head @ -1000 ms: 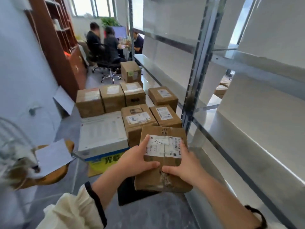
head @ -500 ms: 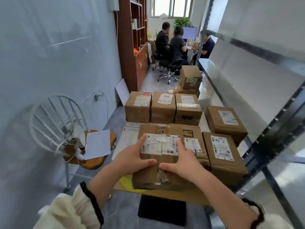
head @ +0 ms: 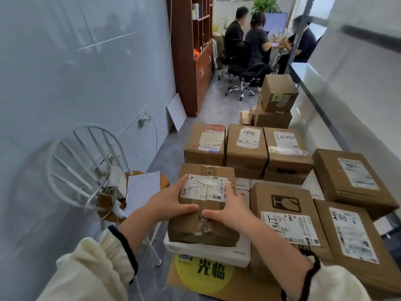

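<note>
A small brown cardboard box [head: 206,227] with a white shipping label on top is held between both my hands in the lower middle of the head view. My left hand [head: 168,202] grips its left side, thumb lying across the near top edge. My right hand [head: 231,208] grips the right side, thumb also on top. The box sits on or just above a flat white carton [head: 208,250]; contact cannot be told. Both forearms wear cream sleeves with dark cuffs.
Several labelled cardboard boxes [head: 288,216] crowd the floor ahead and to the right. A white wire chair [head: 91,170] with papers stands at the left by the wall. A metal shelf [head: 321,96] runs along the right. People sit at a desk [head: 256,40] beyond a wooden bookcase [head: 195,57].
My view and hands swung left, away from the metal shelf. The held box moved left with them, over the flat white carton.
</note>
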`<act>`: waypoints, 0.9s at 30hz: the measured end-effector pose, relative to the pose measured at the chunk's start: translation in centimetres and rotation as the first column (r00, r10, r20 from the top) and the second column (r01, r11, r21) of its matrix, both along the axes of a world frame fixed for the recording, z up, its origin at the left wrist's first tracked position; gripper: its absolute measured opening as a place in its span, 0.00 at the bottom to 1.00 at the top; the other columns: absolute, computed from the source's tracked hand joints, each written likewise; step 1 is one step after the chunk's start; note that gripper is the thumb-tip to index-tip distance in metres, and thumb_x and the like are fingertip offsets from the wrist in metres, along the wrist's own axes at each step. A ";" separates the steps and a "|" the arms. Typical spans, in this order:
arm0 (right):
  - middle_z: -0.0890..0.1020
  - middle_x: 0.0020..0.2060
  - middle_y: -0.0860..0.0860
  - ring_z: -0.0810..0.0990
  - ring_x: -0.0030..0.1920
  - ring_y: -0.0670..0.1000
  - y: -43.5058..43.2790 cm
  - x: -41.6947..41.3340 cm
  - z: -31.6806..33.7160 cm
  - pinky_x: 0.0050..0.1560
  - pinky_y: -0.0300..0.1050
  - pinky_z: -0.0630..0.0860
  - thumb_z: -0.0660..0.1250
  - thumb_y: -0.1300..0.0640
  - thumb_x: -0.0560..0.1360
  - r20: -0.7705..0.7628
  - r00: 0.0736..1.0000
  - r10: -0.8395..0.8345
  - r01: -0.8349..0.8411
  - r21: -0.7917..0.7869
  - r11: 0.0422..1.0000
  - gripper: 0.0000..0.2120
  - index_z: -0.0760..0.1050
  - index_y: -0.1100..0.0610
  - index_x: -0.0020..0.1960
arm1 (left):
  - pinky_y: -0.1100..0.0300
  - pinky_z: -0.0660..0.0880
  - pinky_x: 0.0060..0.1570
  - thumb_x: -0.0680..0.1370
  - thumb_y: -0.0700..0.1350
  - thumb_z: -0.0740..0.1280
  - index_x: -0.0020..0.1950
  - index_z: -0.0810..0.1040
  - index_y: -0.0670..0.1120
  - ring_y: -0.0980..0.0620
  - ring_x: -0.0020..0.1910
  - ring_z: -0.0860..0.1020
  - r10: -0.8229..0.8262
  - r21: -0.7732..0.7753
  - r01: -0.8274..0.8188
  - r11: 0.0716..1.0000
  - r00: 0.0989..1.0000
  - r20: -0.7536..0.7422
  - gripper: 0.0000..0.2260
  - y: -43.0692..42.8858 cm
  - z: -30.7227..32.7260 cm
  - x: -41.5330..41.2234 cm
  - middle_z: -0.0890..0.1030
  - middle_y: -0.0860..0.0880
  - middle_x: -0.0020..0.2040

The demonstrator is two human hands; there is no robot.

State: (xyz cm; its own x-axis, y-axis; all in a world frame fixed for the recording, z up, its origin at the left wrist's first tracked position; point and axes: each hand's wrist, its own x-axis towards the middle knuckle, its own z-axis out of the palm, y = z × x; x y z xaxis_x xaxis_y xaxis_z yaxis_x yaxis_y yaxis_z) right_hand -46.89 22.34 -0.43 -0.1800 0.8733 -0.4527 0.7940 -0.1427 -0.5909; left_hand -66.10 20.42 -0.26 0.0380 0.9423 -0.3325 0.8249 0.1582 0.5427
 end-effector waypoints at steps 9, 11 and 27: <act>0.57 0.71 0.57 0.65 0.68 0.59 4.5 -4.4 -3.5 0.67 0.53 0.67 0.74 0.38 0.64 0.019 0.991 -0.132 0.133 -0.059 0.989 0.58 0.35 0.48 0.76 | 0.54 0.69 0.67 0.72 0.64 0.67 0.77 0.43 0.61 0.48 0.70 0.68 -0.076 -0.100 0.077 0.992 0.997 0.007 0.43 6.5 -3.8 -4.3 0.61 0.52 0.75; 0.56 0.71 0.57 0.65 0.68 0.58 4.7 -4.7 -4.0 0.67 0.52 0.66 0.74 0.39 0.64 0.020 0.990 -0.142 0.143 -0.052 0.988 0.58 0.35 0.48 0.76 | 0.53 0.69 0.67 0.71 0.64 0.67 0.76 0.42 0.61 0.47 0.69 0.68 -0.082 -0.107 0.083 0.991 0.997 0.010 0.43 7.0 -4.6 -4.7 0.62 0.51 0.75; 0.55 0.70 0.57 0.66 0.68 0.58 5.1 -5.1 -4.5 0.67 0.51 0.64 0.72 0.39 0.66 0.045 0.992 -0.118 0.119 -0.026 0.993 0.56 0.34 0.49 0.76 | 0.53 0.70 0.65 0.72 0.63 0.68 0.76 0.42 0.63 0.47 0.68 0.70 -0.080 -0.089 0.085 0.992 0.995 0.059 0.42 8.0 -6.3 -5.5 0.62 0.51 0.75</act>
